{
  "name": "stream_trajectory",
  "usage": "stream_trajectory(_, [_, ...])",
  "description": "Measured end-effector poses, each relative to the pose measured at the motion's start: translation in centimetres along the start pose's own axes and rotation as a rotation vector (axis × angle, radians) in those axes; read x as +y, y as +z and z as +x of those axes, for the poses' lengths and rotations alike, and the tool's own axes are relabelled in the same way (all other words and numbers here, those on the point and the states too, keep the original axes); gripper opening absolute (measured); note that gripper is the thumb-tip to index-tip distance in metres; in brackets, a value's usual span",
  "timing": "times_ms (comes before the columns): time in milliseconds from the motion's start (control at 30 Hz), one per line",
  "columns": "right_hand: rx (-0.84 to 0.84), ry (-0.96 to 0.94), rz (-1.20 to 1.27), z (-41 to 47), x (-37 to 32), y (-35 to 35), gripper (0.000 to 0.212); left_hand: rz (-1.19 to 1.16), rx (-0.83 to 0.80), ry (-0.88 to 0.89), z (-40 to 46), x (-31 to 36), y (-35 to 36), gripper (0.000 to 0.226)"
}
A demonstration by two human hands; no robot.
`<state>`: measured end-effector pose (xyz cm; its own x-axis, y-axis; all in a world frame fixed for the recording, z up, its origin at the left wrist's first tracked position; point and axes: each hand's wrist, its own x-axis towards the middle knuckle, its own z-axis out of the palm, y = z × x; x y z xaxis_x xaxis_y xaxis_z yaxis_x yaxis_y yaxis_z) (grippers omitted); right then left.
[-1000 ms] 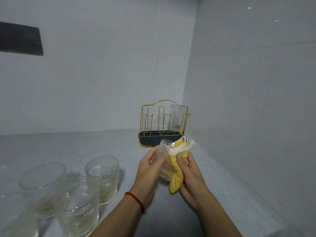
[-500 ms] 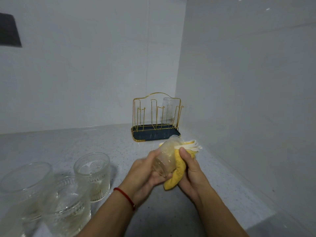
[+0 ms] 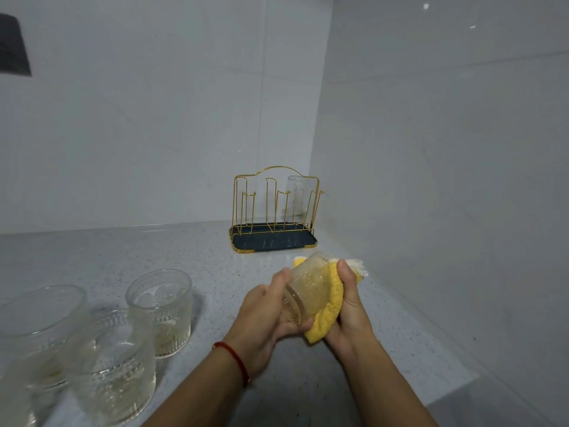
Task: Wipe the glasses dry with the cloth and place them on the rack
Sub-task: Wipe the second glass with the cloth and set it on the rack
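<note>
A ribbed clear glass (image 3: 308,288) lies tilted between my hands above the counter, its base pointing up and away. My left hand (image 3: 268,315) grips its lower end near the rim. My right hand (image 3: 348,297) holds a yellow cloth (image 3: 326,315) wrapped against the glass's right side, thumb on top. Behind them in the corner stands a gold wire rack (image 3: 274,211) with a dark tray, and one glass (image 3: 297,195) hangs upside down on its right back peg.
Three ribbed glasses stand at the left: one (image 3: 160,312) nearest my hands, one (image 3: 114,368) in front, one (image 3: 43,331) at the far left. A speckled grey counter (image 3: 184,257) meets white walls behind and on the right.
The glass has turned in my hands, its base now up and away. My right hand has slid the cloth further round its side. The view has shifted slightly.
</note>
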<state>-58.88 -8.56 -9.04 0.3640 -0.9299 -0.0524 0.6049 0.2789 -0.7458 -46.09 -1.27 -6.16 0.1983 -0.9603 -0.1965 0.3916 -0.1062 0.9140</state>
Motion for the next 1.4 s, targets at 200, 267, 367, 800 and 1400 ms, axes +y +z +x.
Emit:
stream_trajectory(200, [0.003,-0.008,0.051,0.1,0.0,-0.3,0.096,0.689,0.06,0.456,-0.5,-1.2,-0.4,0.04])
stream_trajectory(267, [-0.014,0.035,0.085,-0.3,-0.3,-0.1,0.075,0.416,0.006,0.21,-0.7,-0.8,0.1,0.044])
stream_trajectory(367, [0.039,0.008,0.06,-0.7,-0.5,0.0,0.071,0.159,-0.159,-0.156,-0.8,0.0,0.2,0.067])
stream_trajectory(800, [0.058,-0.048,0.014,-0.6,-0.3,0.4,0.105,0.608,-0.084,0.253,-0.9,-1.7,-0.4,0.061])
stream_trajectory(1400, [0.04,-0.024,0.067,-0.6,-0.2,0.6,0.075,0.131,-0.247,-0.337,-0.5,-0.4,0.2,0.098])
